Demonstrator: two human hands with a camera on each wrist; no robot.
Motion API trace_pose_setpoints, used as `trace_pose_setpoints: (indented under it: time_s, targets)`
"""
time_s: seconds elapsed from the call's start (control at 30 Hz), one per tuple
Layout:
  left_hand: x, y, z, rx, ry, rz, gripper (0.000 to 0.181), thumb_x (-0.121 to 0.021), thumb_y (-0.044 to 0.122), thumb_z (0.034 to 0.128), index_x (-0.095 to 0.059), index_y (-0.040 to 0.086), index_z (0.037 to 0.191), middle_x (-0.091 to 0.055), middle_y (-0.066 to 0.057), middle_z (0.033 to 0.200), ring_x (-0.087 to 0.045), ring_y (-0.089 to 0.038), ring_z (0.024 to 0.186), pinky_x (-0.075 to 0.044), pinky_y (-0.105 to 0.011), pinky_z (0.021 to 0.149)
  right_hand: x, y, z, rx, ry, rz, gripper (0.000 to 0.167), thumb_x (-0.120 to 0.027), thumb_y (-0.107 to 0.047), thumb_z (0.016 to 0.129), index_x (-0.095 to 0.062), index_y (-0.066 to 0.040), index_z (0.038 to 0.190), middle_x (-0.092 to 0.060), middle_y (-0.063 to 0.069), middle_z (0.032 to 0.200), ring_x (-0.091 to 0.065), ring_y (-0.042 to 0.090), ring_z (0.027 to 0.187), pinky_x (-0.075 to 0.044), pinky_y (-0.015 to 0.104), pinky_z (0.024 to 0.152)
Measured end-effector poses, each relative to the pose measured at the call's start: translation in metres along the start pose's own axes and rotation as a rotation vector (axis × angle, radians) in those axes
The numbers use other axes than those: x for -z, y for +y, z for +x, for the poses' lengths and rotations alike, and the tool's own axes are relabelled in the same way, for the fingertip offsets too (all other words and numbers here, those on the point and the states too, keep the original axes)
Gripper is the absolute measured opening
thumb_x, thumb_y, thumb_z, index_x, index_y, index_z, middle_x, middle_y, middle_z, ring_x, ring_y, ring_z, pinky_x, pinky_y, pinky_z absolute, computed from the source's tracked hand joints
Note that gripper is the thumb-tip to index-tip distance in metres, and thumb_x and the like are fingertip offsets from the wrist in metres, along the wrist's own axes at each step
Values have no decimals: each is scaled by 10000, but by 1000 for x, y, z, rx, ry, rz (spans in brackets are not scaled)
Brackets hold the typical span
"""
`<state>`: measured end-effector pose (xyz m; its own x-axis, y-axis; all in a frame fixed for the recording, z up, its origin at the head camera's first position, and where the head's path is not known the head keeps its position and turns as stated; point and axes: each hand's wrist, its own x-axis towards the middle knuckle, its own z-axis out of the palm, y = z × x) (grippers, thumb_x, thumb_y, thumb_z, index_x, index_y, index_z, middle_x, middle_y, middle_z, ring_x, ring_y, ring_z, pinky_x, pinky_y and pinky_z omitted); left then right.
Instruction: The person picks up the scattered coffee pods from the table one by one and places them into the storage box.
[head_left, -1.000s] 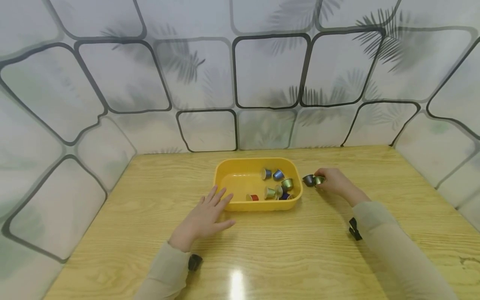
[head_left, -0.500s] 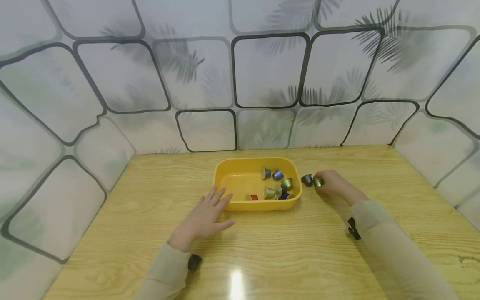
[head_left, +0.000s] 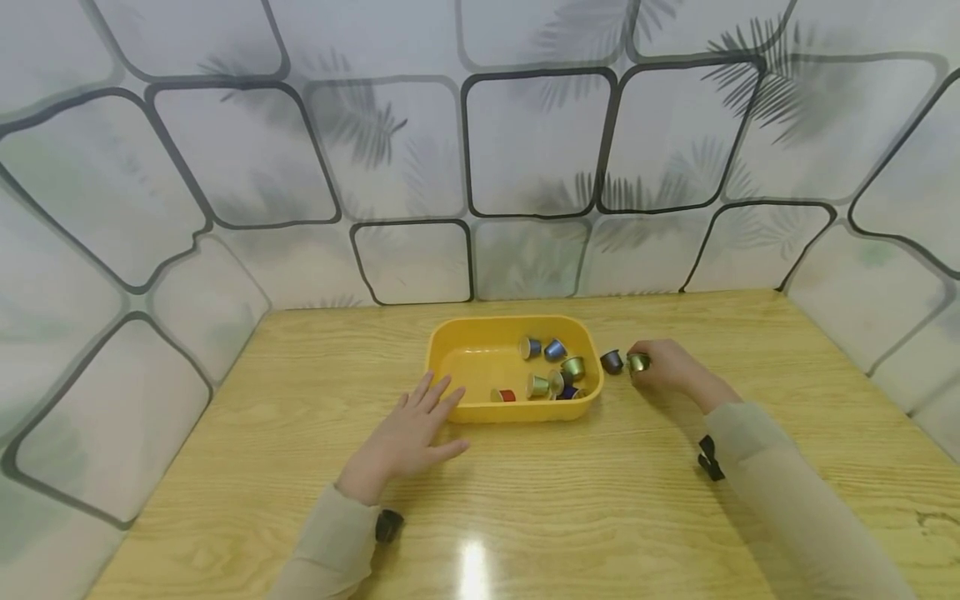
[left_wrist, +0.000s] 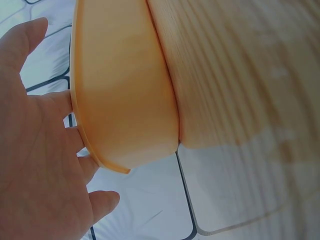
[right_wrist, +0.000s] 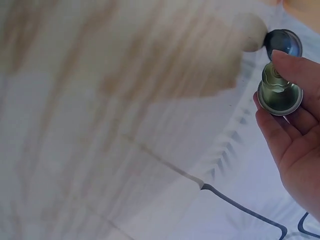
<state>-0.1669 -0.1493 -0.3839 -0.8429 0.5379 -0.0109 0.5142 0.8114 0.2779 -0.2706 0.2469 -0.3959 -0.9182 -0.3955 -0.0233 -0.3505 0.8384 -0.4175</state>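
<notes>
In the head view my left hand (head_left: 401,442) lies with spread, straight fingers over the front left rim of a yellow tray (head_left: 480,412). The left wrist view has its fingertips touching the tray's rim (left_wrist: 76,107). My right hand (head_left: 666,364), just right of the tray, pinches a green coffee capsule (head_left: 638,362) between thumb and fingers. From the right wrist, the green capsule (right_wrist: 278,95) shows its wide rim toward the palm. A dark coffee capsule (head_left: 612,361) sits on the table between the tray and that hand, beside the green one.
Several capsules lie in the tray's right half, among them a blue one (head_left: 555,350), a green one (head_left: 537,385) and a red one (head_left: 504,395). A patterned wall covering (head_left: 540,258) rises behind the wooden table (head_left: 540,500).
The green capsule has tilted in my right fingers, and a small gap now shows between it and the dark capsule. My left hand stays where it was on the tray.
</notes>
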Motion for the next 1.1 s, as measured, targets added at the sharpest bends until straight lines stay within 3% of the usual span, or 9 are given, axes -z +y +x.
trace_pose_setpoints:
  time_s: [0.3, 0.7, 1.1]
  targets:
    - [-1, -1, 0, -10, 13, 0, 714, -450, 511, 867, -214, 123, 1418, -111, -114, 1463, 40, -280, 1323, -130, -541, 1002, 15, -8, -5, 55, 98, 19, 359, -649, -65, 780, -544, 98, 1083, -589, 211, 941, -559, 327, 826, -459, 438, 688]
    - [-1, -1, 0, -13, 14, -14, 705, -466, 487, 870, -224, 110, 1414, -114, -116, 1462, 47, -277, 1323, -128, -546, 1000, 29, -21, -11, 26, 134, 111, 382, -634, -103, 816, -520, 57, 1143, -543, 240, 1070, -498, 401, 1006, -402, 489, 848]
    - [-2, -2, 0, -11, 12, -17, 710, -448, 511, 868, -213, 127, 1419, -111, -111, 1463, 43, -273, 1324, -122, -539, 1004, 19, -38, 4, 65, 163, 183, 408, -659, -134, 801, -540, 38, 1152, -550, 211, 1098, -512, 351, 1008, -420, 426, 856]
